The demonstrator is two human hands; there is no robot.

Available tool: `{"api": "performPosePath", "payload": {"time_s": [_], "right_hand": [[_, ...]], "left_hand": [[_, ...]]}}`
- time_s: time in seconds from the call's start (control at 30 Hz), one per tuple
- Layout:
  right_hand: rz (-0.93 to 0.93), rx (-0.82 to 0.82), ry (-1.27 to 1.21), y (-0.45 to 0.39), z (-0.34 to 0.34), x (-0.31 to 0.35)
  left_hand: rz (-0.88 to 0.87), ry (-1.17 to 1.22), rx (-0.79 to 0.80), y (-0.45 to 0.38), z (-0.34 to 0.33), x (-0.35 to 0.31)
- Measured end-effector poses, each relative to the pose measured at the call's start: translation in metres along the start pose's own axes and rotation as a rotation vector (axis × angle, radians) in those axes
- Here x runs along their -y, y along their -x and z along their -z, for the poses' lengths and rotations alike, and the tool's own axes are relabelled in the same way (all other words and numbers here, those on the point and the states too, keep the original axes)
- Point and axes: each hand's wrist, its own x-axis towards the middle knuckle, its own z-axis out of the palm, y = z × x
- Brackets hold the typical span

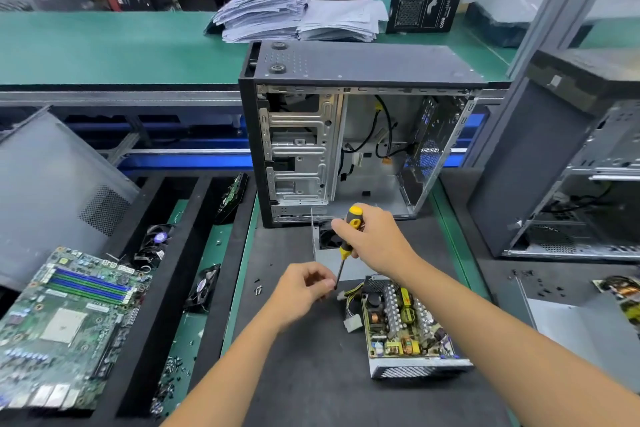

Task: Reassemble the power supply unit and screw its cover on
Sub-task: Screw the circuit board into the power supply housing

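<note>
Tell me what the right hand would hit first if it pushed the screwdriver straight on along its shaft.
The right hand aims the screwdriver down and leftward; its tip already sits at the left hand's fingertips, apparently on a small dark screw. Those come first, then the dark mat, though depth is unclear.

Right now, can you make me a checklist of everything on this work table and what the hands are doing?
Surface: dark grey mat, green-edged.
Job's things: open silver power supply unit, circuit board bare; grey metal cover with fan lying behind.
Clutter: loose small screws; green motherboard; black cooling fans.
Hands: right hand grips yellow-black screwdriver; left hand pinches at its tip.
Cables: yellow and black wires with white plugs.
Surroundings: open black computer case; paper stacks.
</note>
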Motion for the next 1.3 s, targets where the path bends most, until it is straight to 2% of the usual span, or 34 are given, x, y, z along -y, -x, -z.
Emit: {"api": "performPosePath", "payload": {"time_s": [0.13, 0.37, 0.53, 1.3], "right_hand": [[-0.014, -0.009, -0.021, 0.001, 0.005, 0.004], [-0.003, -0.067, 0.047, 0.007, 0.012, 0.0], [-0.017, -0.063, 0.043, 0.012, 0.013, -0.002], [-0.038, -0.084, 0.05, 0.017, 0.029, -0.004]], "left_hand": [[0.048, 0.165, 0.043, 0.004, -0.01, 0.0], [0.106, 0.227, 0.069, 0.004, -0.016, 0.005], [0.095, 0.214, 0.103, 0.003, -0.022, 0.002], [0.072, 0.12, 0.033, -0.006, -0.036, -0.012]]}}
